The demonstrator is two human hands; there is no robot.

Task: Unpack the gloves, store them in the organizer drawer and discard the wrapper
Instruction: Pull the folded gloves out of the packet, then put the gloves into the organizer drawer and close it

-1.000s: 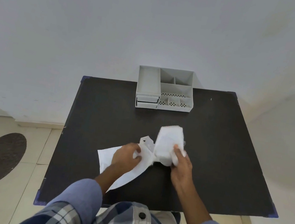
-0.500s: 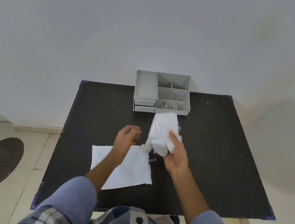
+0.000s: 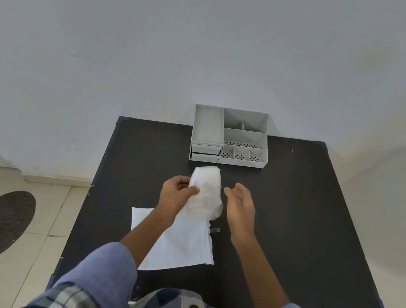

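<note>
**Gloves in the left hand, wrapper flat on the desk**

We see the left hand [image 3: 176, 193] at the centre of the frame, its fingers and thumb pinched on the left edge of the gloves [image 3: 206, 190], a white bundle held up above the desk [image 3: 292, 218]. The bundle stands roughly upright, its top end pointing toward the organizer [image 3: 229, 136] and stopping just short of it in the picture.

The right hand [image 3: 240, 207] is just right of the gloves, fingers spread apart and palm turned inward toward the bundle. It grips nothing, and we see a narrow dark gap between its fingertips and the gloves.

The wrapper [image 3: 184, 245] lies flat on the desk below the hands, in the lower centre of the frame, partly hidden by the left forearm. A small torn strip [image 3: 214, 230] lies beside its upper right corner.

The organizer sits at the far edge of the desk, in the upper centre. Its two drawers [image 3: 205, 153] are stacked at its lower left and both look pushed in. The open compartments on top appear empty.
</note>
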